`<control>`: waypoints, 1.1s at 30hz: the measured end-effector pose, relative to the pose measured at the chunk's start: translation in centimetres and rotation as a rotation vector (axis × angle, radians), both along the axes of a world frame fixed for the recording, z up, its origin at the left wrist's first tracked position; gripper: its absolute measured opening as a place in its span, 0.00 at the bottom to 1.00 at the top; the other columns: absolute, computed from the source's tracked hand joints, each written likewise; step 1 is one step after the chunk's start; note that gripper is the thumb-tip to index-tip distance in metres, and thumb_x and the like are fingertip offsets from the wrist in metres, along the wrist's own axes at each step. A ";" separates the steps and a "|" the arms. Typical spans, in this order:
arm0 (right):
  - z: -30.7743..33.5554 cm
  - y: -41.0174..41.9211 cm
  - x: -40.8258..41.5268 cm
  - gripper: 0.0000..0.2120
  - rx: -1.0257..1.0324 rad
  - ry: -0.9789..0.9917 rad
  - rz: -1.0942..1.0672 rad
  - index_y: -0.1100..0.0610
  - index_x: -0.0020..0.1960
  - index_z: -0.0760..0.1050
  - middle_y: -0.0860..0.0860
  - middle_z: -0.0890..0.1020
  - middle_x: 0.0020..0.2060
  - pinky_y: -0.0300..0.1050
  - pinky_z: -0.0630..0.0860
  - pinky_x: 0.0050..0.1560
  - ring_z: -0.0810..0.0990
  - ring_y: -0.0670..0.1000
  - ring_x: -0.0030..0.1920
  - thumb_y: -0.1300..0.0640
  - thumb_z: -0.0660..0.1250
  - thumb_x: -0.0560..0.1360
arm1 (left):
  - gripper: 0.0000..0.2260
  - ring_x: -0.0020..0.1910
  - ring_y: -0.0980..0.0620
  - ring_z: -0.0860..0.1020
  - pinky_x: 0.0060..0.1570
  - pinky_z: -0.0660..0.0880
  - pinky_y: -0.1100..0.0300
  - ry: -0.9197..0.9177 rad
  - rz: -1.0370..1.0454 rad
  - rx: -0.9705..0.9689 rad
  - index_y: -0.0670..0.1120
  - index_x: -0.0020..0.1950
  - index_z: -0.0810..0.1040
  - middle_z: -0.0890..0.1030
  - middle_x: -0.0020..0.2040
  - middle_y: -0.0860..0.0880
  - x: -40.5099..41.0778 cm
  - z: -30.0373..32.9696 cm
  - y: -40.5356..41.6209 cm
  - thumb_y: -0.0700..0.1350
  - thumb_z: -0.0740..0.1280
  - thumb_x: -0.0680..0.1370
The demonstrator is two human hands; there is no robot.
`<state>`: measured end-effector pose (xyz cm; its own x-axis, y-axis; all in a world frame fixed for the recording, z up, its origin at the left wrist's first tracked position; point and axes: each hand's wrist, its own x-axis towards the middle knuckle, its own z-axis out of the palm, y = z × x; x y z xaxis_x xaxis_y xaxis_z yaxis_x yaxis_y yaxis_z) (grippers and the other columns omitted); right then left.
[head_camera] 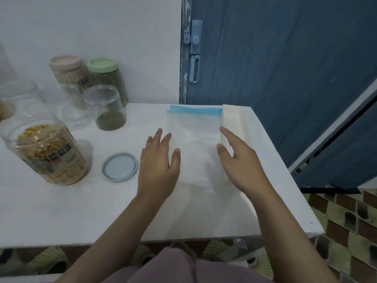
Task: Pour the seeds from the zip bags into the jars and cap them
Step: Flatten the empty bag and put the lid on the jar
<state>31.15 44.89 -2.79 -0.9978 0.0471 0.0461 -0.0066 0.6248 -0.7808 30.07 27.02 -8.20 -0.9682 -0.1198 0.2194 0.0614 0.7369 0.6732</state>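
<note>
Head view: your left hand [158, 166] and right hand [240, 164], fingers loosely spread and gripping nothing, flank the empty zip bags [194, 135] stacked flat on the surface [61, 217], long axis running away from you, blue zip ends farthest.

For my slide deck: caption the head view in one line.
Both open hands, left hand and right hand, flank empty zip bags on the white table; a loose lid lies nearby.
</note>
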 end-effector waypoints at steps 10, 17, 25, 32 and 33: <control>2.8 -13.0 -2.0 0.23 0.129 -0.078 0.334 0.42 0.78 0.57 0.45 0.54 0.80 0.50 0.53 0.75 0.46 0.49 0.79 0.50 0.56 0.84 | 0.15 0.80 0.50 0.55 0.76 0.57 0.50 0.536 0.134 0.053 0.45 0.67 0.74 0.68 0.74 0.51 3.9 3.9 -13.7 0.42 0.59 0.81; -3.1 -23.2 -5.4 0.30 0.506 -0.312 0.434 0.43 0.80 0.53 0.51 0.49 0.80 0.58 0.56 0.73 0.48 0.64 0.77 0.40 0.58 0.81 | 0.20 0.81 0.44 0.46 0.77 0.46 0.59 0.545 0.159 0.033 0.43 0.71 0.71 0.59 0.79 0.45 3.7 3.0 -22.3 0.43 0.62 0.79; -8.7 -26.1 -4.5 0.36 0.549 -0.192 0.198 0.42 0.78 0.55 0.54 0.59 0.76 0.58 0.60 0.69 0.58 0.61 0.72 0.33 0.64 0.74 | 0.36 0.76 0.61 0.60 0.75 0.63 0.50 0.257 -0.144 0.485 0.58 0.80 0.48 0.56 0.78 0.60 1.8 0.4 -27.0 0.64 0.62 0.77; -1.9 -28.3 -0.2 0.27 -0.317 0.645 0.073 0.47 0.70 0.63 0.45 0.69 0.66 0.44 0.70 0.68 0.70 0.48 0.68 0.45 0.69 0.75 | 0.24 0.72 0.67 0.64 0.70 0.64 0.66 0.211 -0.217 0.710 0.58 0.76 0.57 0.66 0.74 0.61 0.9 1.4 -28.5 0.55 0.57 0.80; -0.8 -29.1 0.2 0.27 -0.394 0.724 0.108 0.48 0.69 0.62 0.46 0.69 0.66 0.46 0.72 0.67 0.71 0.52 0.68 0.45 0.69 0.75 | 0.22 0.71 0.69 0.65 0.69 0.64 0.69 0.204 -0.201 0.721 0.59 0.75 0.59 0.67 0.73 0.62 0.7 1.9 -28.6 0.57 0.55 0.80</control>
